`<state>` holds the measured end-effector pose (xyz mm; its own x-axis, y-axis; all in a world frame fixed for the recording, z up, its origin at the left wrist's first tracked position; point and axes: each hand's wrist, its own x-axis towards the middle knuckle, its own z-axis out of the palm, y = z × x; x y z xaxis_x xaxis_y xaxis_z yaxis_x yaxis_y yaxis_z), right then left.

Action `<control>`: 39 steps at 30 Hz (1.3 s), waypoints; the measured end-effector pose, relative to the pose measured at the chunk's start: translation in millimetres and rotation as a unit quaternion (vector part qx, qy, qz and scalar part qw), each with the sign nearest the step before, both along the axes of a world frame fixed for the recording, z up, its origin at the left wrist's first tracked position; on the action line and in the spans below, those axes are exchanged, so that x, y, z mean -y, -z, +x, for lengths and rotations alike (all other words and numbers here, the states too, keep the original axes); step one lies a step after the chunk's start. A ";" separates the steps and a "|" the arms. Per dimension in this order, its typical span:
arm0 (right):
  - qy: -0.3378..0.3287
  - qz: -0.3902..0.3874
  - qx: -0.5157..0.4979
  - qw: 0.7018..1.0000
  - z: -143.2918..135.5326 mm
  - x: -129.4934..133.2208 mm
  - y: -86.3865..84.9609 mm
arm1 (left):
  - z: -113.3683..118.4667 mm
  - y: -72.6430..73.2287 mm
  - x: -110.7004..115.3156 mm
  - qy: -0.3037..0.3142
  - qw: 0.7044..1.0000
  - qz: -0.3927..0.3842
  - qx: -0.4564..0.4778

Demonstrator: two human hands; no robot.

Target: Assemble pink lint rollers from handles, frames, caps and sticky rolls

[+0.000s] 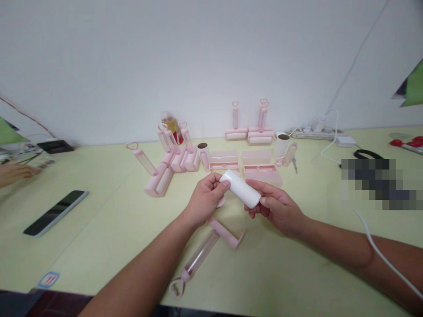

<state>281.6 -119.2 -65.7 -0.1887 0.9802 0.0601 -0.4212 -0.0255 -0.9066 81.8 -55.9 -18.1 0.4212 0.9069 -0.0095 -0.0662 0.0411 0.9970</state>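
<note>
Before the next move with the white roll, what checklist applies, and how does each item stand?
1. Left hand grips the white roll: ok.
2. Right hand is at the roll's other end: ok.
3. Pink handle with the heart loop carries no roll: ok.
4. Phone lies away from both hands: ok.
5. White cable keeps off the right forearm: cannot tell, they overlap in view.
6. Roll's hollow core is open: cannot tell, its ends don't show it.

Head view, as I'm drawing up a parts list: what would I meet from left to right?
Smartphone, leftmost pink lint roller, left upright white roll, tilted white roll, right upright white roll, power strip.
</note>
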 end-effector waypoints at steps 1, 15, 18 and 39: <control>-0.004 0.007 -0.001 1.000 0.6 -0.3 1.2 | 0.0 -0.3 0.1 0.002 1.000 0.001 0.000; 0.054 -0.072 -0.116 0.989 -8.2 -2.2 -8.7 | 1.9 3.6 -2.7 -0.035 0.999 -0.017 0.033; 0.072 -0.092 -0.125 0.985 -6.7 -4.4 -8.2 | 1.9 3.7 -3.8 -0.053 0.997 -0.024 0.044; 0.096 0.476 0.441 0.755 -1.8 15.2 -10.6 | 11.4 -2.1 16.8 -0.015 0.997 -0.075 0.012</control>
<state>279.8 -134.3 -55.0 -0.4273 0.5864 0.6881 0.4440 0.7991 -0.4053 93.2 -72.7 -16.0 0.3963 0.9080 -0.1359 -0.0930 0.1870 0.9780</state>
